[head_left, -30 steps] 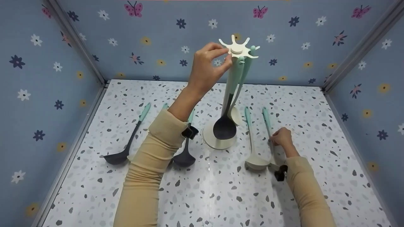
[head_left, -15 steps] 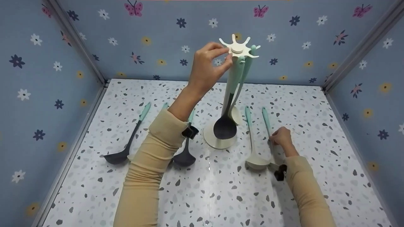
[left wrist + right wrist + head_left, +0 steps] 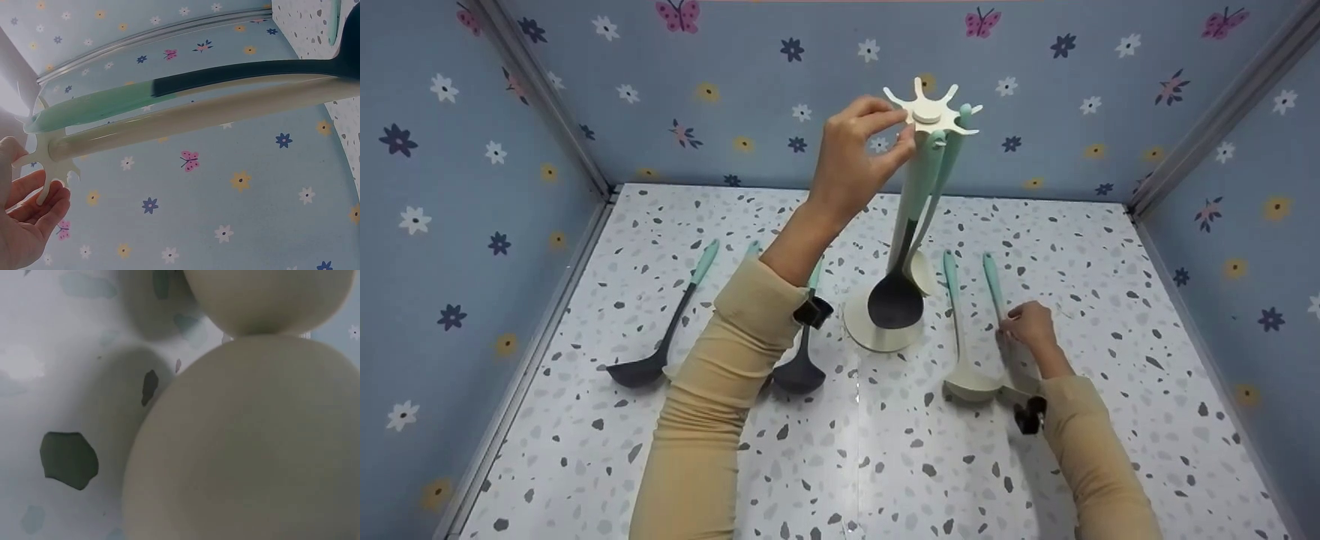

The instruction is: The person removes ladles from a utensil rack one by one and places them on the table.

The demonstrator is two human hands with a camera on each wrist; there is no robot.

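Observation:
In the head view my left hand [image 3: 859, 150] pinches the star-shaped top of a white utensil stand [image 3: 926, 114]. The left wrist view shows the fingers around one prong. From the stand hang a black ladle [image 3: 895, 301] with a mint handle and a cream-headed utensil [image 3: 921, 271] behind it. Over on the right, my right hand [image 3: 1029, 325] pinches the shaft of a cream ladle [image 3: 992, 279] lying on the table, its head partly hidden by the wrist. Another cream ladle [image 3: 969, 384] lies just left of it. Close up, the right wrist view has two rounded cream bowls [image 3: 247, 450] touching.
On the left lie a black ladle [image 3: 637, 371] and another black ladle [image 3: 799, 373]. Between them a mint handle [image 3: 754, 247] shows, the rest mostly covered by the left sleeve. Patterned walls [image 3: 765, 165] enclose the speckled table [image 3: 885, 465] at back and sides.
The head view has shifted slightly. Both hands keep their holds, and the utensils stay in place.

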